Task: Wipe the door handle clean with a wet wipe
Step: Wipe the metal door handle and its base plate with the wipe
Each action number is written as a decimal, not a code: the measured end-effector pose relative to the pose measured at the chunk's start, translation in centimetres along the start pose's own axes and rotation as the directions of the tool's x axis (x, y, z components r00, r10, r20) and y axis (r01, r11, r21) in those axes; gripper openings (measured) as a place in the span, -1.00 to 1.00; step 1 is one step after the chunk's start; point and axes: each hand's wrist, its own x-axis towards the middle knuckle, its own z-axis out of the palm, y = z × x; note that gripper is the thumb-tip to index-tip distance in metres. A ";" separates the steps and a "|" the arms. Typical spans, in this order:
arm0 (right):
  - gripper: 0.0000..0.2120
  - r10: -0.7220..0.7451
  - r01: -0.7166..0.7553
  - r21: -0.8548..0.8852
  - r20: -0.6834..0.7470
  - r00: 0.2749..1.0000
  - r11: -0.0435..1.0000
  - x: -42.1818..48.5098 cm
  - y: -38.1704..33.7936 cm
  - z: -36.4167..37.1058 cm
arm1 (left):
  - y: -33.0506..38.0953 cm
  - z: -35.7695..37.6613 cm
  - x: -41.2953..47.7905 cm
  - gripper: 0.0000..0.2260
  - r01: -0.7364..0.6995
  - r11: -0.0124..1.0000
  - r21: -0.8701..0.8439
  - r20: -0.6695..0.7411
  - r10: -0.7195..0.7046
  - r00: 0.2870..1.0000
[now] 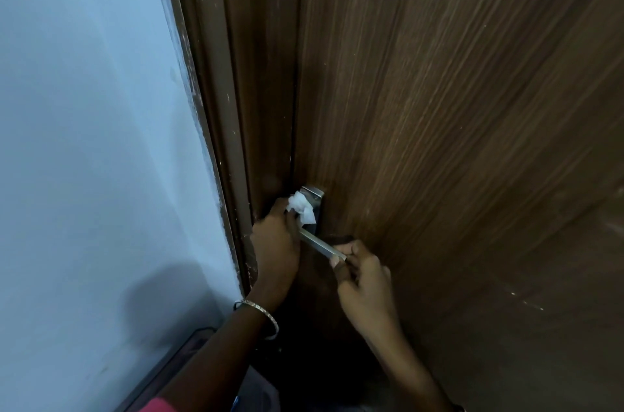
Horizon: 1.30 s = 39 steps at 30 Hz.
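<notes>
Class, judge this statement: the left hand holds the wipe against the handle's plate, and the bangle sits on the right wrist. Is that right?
No: the head view shows the bangle on the left wrist. The left hand holds the wipe against the plate.

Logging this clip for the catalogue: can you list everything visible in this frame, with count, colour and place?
door: one, brown wood grain, fills the right half
door frame: one, brown, scuffed, between wall and door
wall: one, pale blue-white, left side
door handle: one, silver lever on a silver plate, at the door's left edge
wet wipe: one, white, crumpled, against the plate above the lever
bangle: one, silver, on the left wrist
sleeve: one, pink, bottom edge
left hand: holds the wet wipe to the handle's plate
right hand: fingers pinch the lever's free end
</notes>
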 end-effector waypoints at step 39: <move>-0.71 0.447 -0.520 0.679 0.304 0.841 0.517 0.8 1.5 1.1 | -1.0 1.6 -5.3 -0.86 0.888 0.232 -0.398 0.786 -0.413 0.460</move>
